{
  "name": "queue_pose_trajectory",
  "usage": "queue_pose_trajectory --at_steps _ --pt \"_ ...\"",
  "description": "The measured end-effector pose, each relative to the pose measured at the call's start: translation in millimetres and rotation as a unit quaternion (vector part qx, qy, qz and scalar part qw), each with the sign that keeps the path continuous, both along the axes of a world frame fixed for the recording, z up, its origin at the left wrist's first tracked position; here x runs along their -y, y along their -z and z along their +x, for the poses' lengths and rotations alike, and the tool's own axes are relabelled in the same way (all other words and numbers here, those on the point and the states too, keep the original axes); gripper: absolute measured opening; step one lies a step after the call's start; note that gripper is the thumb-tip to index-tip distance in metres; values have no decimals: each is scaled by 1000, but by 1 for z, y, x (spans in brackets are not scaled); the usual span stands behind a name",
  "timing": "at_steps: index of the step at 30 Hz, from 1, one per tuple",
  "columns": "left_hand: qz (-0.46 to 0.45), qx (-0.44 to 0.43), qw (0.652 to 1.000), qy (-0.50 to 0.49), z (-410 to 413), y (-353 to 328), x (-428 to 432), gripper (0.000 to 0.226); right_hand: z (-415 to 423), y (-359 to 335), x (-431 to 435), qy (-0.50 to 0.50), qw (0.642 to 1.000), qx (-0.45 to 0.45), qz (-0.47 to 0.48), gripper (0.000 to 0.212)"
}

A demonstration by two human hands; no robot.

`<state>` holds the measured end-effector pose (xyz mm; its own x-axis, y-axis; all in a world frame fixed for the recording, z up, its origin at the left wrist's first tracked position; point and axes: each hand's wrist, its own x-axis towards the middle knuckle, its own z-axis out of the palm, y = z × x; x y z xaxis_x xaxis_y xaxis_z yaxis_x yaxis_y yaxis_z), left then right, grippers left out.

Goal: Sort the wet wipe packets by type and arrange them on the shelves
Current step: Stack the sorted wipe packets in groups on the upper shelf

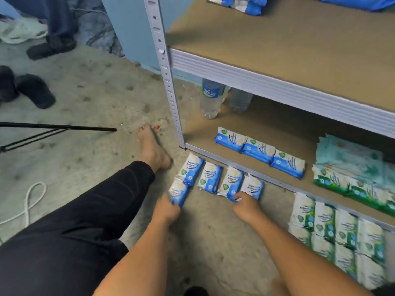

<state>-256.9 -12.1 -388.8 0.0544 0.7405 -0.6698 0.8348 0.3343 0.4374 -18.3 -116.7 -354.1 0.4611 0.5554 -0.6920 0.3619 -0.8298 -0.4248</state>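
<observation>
- Five blue-and-white plastic wet wipe packets (210, 178) are lying on the grey concrete floor (96, 99) at lower centre of the frame, just in front of the bottom wooden shelf board (256, 133).
- The person's left hand (166, 210) is closing around the near end of the leftmost blue packet (178, 192), fingers curled on it.
- The right hand (245, 207) is pinching the near edge of another blue packet (232, 184), second from the right in the row.
- Three matching blue packets (259, 151) are already lying in a row on the bottom shelf, with green-and-white packets (350, 182) stacked to their right.
- More green-and-white packets (339, 236) are waiting on the floor at lower right.
- Judging from this, the blue group is being gathered for shelving.
- One risk: the slick plastic may be slipping from a fingertip pinch during the lift, dropping the packet.
- Another: a hand carrying packets could be nudging the neat shelf row out of line, or knocking the clear plastic water bottle (210, 99) standing at the shelf's back left.
</observation>
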Motion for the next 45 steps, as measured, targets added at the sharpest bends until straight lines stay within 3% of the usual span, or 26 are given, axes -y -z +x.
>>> queue_pose_trajectory --at_steps 5,8,11,14,16,22,34,38,45 --pt "7 -26 1000 -7 21 20 -21 38 13 31 -6 54 998 14 -6 24" --pt "-3 -54 998 -23 27 31 -22 42 22 45 -9 136 988 73 2 16" --pt "-16 -69 997 -33 35 35 -23 49 36 53 -14 243 964 104 6 28" --pt "-22 -81 996 -33 42 35 -23 45 49 63 -17 344 936 71 -25 35" --pt "-21 -77 996 -35 44 32 -23 42 52 62 -19 383 922 38 -36 28" --pt "-34 -73 995 -54 48 23 -21 27 57 70 -19 379 924 -15 -52 28" --pt "-80 -52 995 20 55 4 0 51 39 53 2 416 907 -61 3 35" --pt "-86 -37 993 76 65 -35 5 43 34 17 19 415 906 -74 35 34" --pt "35 56 992 105 80 -155 25 62 20 -112 23 375 907 -79 172 26"
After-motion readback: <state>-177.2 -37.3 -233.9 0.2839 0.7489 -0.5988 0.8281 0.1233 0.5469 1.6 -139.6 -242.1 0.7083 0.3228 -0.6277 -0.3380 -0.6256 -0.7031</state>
